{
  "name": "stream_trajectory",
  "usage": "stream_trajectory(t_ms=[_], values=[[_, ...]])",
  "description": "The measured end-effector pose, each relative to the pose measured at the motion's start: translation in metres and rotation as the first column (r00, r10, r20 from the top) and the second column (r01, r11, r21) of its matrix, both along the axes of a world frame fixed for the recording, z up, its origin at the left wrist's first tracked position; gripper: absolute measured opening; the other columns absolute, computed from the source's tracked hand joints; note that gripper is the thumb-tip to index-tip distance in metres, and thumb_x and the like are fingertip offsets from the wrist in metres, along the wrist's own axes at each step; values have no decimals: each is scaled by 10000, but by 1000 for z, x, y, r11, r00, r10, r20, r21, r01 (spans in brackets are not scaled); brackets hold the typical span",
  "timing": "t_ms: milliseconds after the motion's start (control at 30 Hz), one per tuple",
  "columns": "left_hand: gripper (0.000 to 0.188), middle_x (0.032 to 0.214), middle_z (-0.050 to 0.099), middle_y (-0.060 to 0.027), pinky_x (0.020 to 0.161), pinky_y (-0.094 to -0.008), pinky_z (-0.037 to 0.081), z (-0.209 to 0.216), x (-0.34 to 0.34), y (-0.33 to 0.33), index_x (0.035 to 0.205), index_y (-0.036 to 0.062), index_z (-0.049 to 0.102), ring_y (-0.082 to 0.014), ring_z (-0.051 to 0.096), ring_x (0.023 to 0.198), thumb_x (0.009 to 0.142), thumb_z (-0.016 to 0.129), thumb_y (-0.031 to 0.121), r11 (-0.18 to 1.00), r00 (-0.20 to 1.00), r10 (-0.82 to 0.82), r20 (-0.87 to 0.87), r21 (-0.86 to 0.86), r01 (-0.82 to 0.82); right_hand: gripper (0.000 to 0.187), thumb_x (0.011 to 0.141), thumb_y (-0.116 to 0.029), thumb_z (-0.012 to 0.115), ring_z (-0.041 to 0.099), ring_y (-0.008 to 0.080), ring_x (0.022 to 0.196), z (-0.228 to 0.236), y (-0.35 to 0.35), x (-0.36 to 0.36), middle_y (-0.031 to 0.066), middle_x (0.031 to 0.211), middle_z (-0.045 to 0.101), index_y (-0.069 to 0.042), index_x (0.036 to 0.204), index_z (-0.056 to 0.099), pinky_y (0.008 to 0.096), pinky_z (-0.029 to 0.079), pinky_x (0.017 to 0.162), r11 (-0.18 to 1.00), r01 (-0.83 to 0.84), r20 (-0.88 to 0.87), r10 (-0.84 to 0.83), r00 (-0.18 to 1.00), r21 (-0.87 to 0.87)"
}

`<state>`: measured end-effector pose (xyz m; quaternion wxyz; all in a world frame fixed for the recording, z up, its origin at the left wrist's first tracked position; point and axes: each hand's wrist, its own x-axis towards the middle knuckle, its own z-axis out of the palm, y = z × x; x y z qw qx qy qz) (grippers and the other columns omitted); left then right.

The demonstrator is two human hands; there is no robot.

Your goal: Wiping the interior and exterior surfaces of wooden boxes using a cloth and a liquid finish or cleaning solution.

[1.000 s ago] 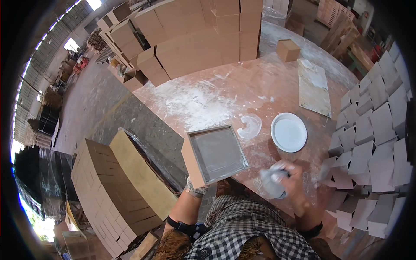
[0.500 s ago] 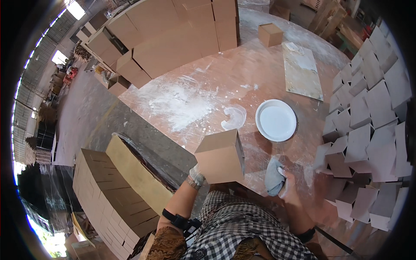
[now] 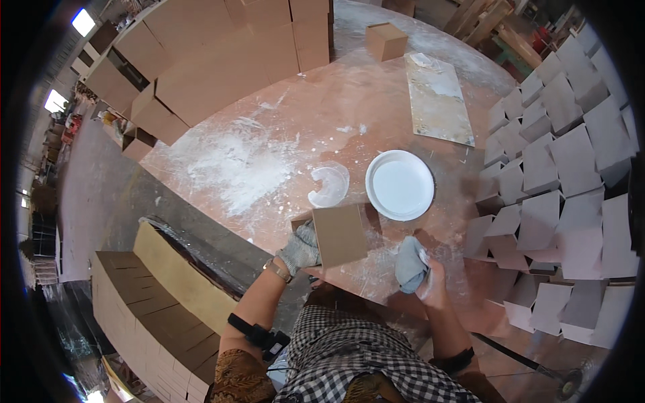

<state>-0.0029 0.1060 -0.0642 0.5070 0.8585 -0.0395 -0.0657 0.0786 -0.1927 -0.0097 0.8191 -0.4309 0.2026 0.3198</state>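
Observation:
My left hand (image 3: pixel 300 250), in a grey knit glove, grips a brown cardboard box (image 3: pixel 341 235) by its left side, low over the table's near edge. The box is turned so that a flat brown face shows. A grey cloth (image 3: pixel 409 264) is bunched in my right hand (image 3: pixel 433 279), whose fingers are whitened and wrapped round it. Just beyond the cloth stands a round white basin (image 3: pixel 401 216) of white liquid or paste. Left of the basin lies a translucent curved plastic piece (image 3: pixel 341 183), partly coated white.
White powder (image 3: pixel 228 164) is smeared over the reddish table (image 3: pixel 302 97). Stacked brown boxes (image 3: pixel 215 74) line the far left, grey-white boxes (image 3: pixel 557 168) the right. A smeared board (image 3: pixel 440 107) and single box (image 3: pixel 386 41) lie farther back. Flat cardboard pieces (image 3: pixel 148 302) stand at lower left.
The box has turned in my left hand, showing another face, and is lower. My right hand keeps the cloth, now slightly closer to the box. The whole view has shifted, moving the surroundings leftward.

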Motion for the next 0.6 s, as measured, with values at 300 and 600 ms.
stream_trajectory(t_ms=[300,600], values=[[555,1293,451,-121,977,-372,365,5,-1,4,1268,83,454,-272,425,1193,806,583,362,946,956,-125,264,322,35,316,711,-152,587,619,260,809,-9,45,124,152,874,641,30,969,605,318,469,739,557,120,498,599,628,-822],[567,1270,478,-110,993,-378,338,8,-3,2,1253,114,481,-292,435,1170,784,575,419,969,999,-30,43,247,19,407,637,-155,569,590,381,919,-2,82,147,259,966,606,36,994,613,380,456,815,124,117,168,804,570,-985]])
